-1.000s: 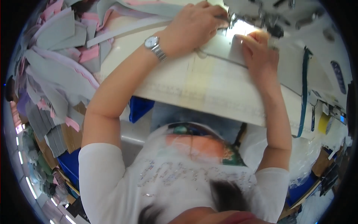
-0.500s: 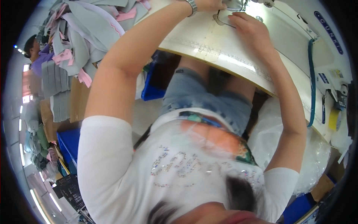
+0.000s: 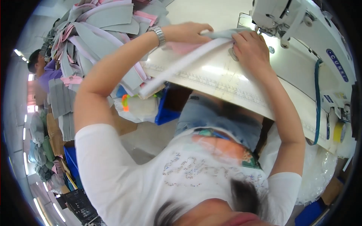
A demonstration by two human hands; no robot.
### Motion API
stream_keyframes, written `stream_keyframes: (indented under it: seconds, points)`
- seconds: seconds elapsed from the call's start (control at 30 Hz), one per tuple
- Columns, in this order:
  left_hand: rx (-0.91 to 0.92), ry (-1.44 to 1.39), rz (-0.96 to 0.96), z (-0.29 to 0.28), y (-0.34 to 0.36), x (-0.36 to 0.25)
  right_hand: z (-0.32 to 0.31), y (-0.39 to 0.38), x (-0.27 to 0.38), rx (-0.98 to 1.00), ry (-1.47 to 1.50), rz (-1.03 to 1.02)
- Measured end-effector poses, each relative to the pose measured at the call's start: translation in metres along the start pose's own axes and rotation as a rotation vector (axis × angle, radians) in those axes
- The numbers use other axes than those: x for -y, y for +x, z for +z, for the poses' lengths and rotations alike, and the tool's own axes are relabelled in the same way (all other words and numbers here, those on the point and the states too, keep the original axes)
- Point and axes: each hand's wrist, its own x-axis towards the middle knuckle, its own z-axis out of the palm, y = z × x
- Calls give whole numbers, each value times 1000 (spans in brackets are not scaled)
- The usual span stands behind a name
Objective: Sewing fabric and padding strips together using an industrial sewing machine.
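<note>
A grey cloth piece (image 3: 223,34) with a long pale strip (image 3: 184,62) lies at the front of the white sewing machine (image 3: 281,17). The strip runs slanting toward me and hangs past the table's front edge. My left hand (image 3: 190,33), a metal watch on its wrist, has the cloth's left end between thumb and fingers. Below that hand shows a blurred pink part (image 3: 183,47). My right hand (image 3: 252,49) is closed, its curled fingers on the cloth's right end just before the presser foot. Its fingertips are partly hidden.
Grey, pink and lilac cut pieces (image 3: 107,20) are heaped at the left of the table (image 3: 241,88). A dark green strap (image 3: 317,101) and yellow tape roll (image 3: 339,132) are at the right. A blue bin (image 3: 166,113) stands underneath. A person in purple (image 3: 50,77) is far left.
My left hand has moved left and nearer, and the cloth with its pale strip now shows between my hands. My right hand stays near the needle. The view has shifted, showing more of the machine.
</note>
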Motion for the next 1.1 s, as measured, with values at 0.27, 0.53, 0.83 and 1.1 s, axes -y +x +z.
stream_keyframes:
  seconds: [0.27, 0.53, 0.83, 1.1]
  points:
    - [295, -564, -80, -9, -29, -8, -7, -9, 0, -11, 68, 19]
    - [-11, -664, 130, 25, -38, 21, -12, -10, 6, -154, 101, -121]
    - [-102, -561, 184, 12, -44, 12, -8, 7, 20, -226, 84, -224]
    - [-40, -640, 192, 14, -44, 14, 0, 2, 23, -173, 5, -230]
